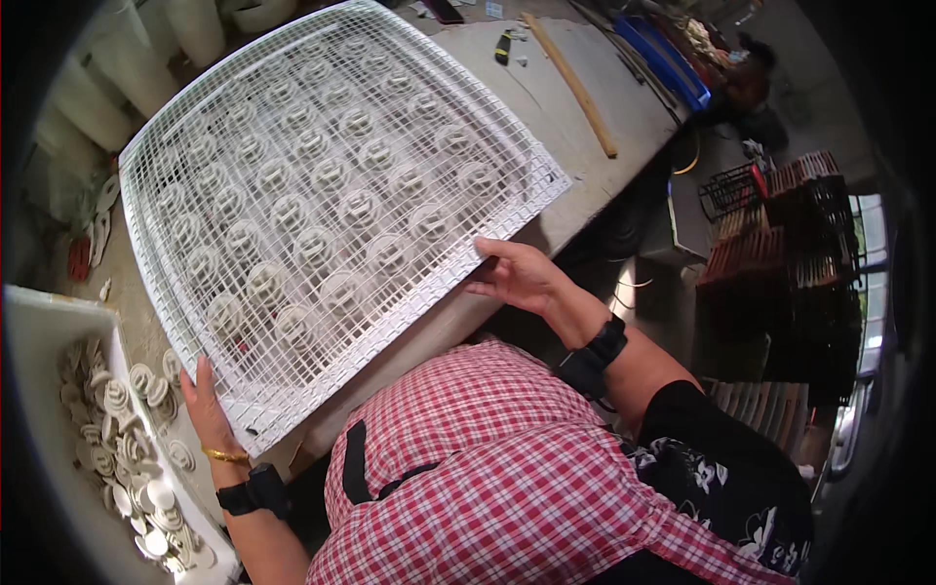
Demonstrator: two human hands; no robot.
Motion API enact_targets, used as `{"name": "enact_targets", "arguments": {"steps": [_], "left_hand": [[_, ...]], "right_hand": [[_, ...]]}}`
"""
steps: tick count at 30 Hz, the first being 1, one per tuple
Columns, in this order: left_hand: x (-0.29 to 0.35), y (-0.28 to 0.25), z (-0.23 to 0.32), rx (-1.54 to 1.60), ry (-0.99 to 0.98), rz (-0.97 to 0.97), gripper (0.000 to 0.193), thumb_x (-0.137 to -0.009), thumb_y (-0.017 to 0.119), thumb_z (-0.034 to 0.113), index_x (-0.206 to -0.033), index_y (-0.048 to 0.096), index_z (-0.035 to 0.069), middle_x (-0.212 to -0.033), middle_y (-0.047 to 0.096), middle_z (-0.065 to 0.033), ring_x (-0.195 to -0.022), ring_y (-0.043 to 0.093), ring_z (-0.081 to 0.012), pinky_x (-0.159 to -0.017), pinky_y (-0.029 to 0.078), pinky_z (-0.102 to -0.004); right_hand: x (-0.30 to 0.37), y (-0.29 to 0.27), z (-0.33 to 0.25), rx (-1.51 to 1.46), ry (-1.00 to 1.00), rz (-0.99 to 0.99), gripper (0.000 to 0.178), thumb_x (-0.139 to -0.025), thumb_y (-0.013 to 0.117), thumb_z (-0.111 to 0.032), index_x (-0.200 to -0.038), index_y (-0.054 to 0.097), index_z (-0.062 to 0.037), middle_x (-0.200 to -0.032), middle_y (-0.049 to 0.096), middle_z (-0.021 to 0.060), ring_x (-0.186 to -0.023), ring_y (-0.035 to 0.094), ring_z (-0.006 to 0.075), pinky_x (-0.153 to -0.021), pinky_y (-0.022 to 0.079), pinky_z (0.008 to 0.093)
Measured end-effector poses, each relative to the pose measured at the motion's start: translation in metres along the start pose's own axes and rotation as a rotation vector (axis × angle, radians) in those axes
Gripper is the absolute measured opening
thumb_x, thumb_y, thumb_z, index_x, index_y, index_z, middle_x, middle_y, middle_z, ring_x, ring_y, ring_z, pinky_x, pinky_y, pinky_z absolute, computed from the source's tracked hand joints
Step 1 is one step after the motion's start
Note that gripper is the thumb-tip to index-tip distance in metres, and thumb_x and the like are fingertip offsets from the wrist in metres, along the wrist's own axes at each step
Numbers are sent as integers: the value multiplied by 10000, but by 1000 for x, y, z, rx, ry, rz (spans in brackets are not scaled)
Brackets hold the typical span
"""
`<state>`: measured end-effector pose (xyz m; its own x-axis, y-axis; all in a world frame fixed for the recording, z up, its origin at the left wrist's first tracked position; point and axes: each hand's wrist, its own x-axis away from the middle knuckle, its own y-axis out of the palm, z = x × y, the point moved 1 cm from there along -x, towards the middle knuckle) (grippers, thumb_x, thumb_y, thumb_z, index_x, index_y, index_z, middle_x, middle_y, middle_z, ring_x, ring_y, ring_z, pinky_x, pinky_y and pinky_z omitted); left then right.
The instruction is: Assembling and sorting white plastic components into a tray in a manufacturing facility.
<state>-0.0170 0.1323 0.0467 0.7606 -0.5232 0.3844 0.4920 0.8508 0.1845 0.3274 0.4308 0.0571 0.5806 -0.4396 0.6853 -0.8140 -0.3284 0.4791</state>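
White mesh spans a broad, curved-edged frame (390, 304), its near side projecting past the edge of a workbench (565, 127). Rows of pale round pieces (361, 207) show through the grid, spaced apart, probably so that none presses on its neighbour; whether they are fixed to the mesh cannot be told. The person's right hand (522, 276) pinches the near rim, thumb above and fingers curled narrowly below, while the left hand (203, 405) lies against the near-left corner, its fingers partly hidden, so how tightly they close cannot be told. Spread toward opposite ends of the near side, the hands appear placed to keep the wide frame level and steady. Close by on the left, a white bin (58, 317) contains a jumble of loose pieces (127, 419), seemingly set there for easy reach. Beyond the frame's far right corner lie a yellow-and-black cutter (503, 47) and a wooden strip (573, 86), apparently out of the frame's way, with a blue tray (663, 58) past them. Dark stacked crates (780, 283) stand farther off, right of the person's red checked apron (468, 409).
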Motion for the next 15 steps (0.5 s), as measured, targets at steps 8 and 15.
{"name": "enact_targets", "arguments": {"steps": [8,15], "left_hand": [[-4,9,-7,-99,29,13,504,-947,589,292,-1340,445,12,-1235,580,-116,-1032,601,-206,-899,486,-323],[-20,5,-10,-91,43,23,551,-950,586,300,-1389,413,15,-1290,548,-114,-1093,571,-210,-946,453,-318]], "right_hand": [[0,-15,5,34,-71,44,333,-967,569,-270,-1201,576,-34,-1114,669,83,-945,662,184,-794,551,334],[-13,-8,-3,99,-91,41,338,-969,564,-298,-1178,595,-34,-1099,679,75,-950,663,182,-783,555,343]]}}
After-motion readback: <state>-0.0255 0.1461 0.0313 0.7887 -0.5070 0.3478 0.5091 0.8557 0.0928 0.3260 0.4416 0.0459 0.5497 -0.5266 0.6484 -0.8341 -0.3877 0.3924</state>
